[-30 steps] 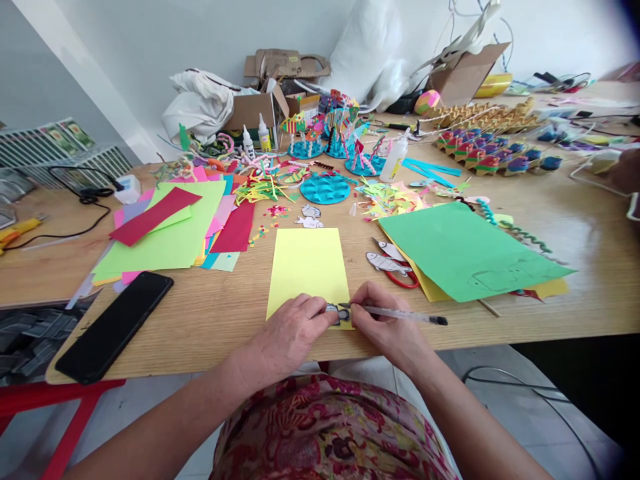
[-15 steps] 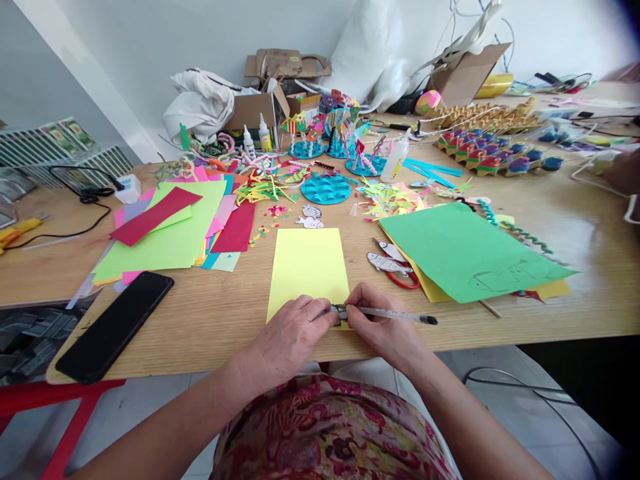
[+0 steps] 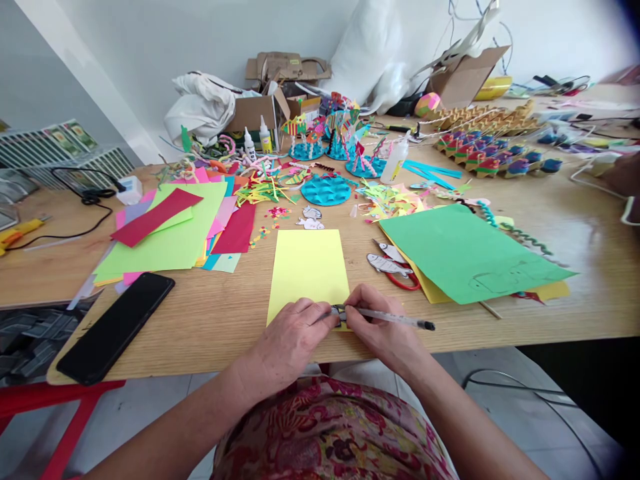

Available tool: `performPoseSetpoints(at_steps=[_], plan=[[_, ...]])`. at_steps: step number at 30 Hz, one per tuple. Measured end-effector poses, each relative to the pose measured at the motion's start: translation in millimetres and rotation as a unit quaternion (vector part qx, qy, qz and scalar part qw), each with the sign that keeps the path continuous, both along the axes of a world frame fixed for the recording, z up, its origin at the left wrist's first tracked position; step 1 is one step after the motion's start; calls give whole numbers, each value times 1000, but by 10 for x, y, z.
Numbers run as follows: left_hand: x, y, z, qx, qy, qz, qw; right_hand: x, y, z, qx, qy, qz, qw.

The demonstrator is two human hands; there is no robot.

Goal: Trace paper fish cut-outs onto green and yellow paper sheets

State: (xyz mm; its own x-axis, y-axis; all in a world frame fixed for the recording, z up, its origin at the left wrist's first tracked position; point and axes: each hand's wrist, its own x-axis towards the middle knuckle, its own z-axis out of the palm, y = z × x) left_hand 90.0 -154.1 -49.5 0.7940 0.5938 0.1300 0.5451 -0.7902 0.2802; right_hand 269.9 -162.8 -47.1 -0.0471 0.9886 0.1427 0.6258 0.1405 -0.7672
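I pinch a clear-barrelled pen (image 3: pixel 395 317) near its tip with my right hand (image 3: pixel 376 323), while my part-open left hand (image 3: pixel 296 333), nothing gripped, should press the small cutout (image 3: pixel 342 317) firmly onto the yellow paper (image 3: pixel 310 267) on the counter (image 3: pixel 225 320) against slipping.

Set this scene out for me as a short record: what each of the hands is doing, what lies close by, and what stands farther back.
Left hand: resting on the yellow paper, fingertips at a small outlined shape
Right hand: gripping a pen, its tip at that shape
Beside the paper: scissors with red handles, fish cut-outs lying partly over them
Right side: green sheet bearing a drawing
Left side: black phone; coloured sheets, overlapping
Farther back: blue disc; squeeze bottles, upright
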Motion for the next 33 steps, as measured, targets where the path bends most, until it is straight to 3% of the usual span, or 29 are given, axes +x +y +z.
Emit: performPoseSetpoints(at_steps=[11, 33], plan=[[1, -43, -21, 3, 4, 16, 1000, -15, 38, 11, -22, 30, 13, 999], [6, -146, -134, 79, 22, 40, 996, -29, 132, -22, -60, 76, 61, 993]])
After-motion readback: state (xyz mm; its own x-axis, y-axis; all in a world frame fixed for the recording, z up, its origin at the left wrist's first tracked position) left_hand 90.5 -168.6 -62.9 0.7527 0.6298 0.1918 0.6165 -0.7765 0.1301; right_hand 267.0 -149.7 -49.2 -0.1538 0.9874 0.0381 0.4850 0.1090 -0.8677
